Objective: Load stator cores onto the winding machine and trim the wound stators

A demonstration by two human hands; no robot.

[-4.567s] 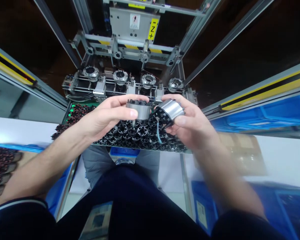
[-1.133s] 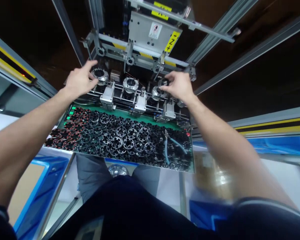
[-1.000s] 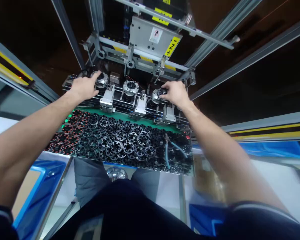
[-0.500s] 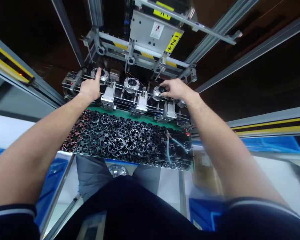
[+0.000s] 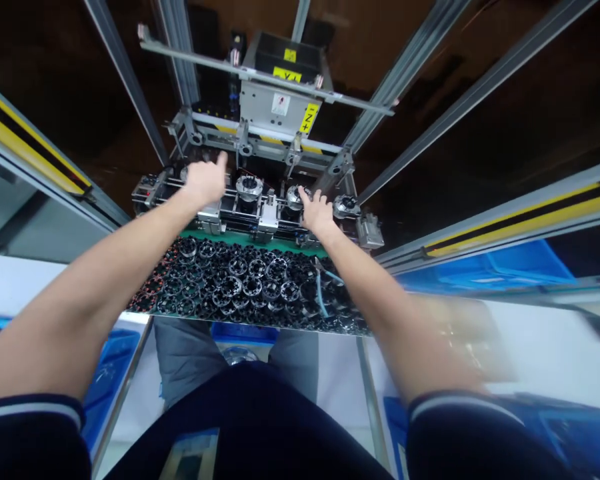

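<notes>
A row of round metal fixtures runs across the machine bed, each with a ring-shaped part seated in it. My left hand (image 5: 205,181) lies over the leftmost fixture and hides it. One finger sticks up and nothing shows in its grip. My right hand (image 5: 317,212) rests with spread fingers on the third fixture (image 5: 294,195). The second fixture (image 5: 249,187) and the fourth fixture (image 5: 347,204) stand uncovered. In front of the fixtures, a green tray (image 5: 260,243) holds several black toothed rings (image 5: 240,283).
Blue-handled pliers (image 5: 322,297) lie on the rings at the tray's right. A grey machine head with a yellow Z label (image 5: 309,118) hangs behind the fixtures. Slanted aluminium frame rails (image 5: 410,63) flank the bay. Blue bins stand at left (image 5: 107,380) and right (image 5: 500,263).
4.6 s ago each hand held a metal ring near my body. Both hands are now out at the fixtures without them. In the last second my right fingers have spread flat.
</notes>
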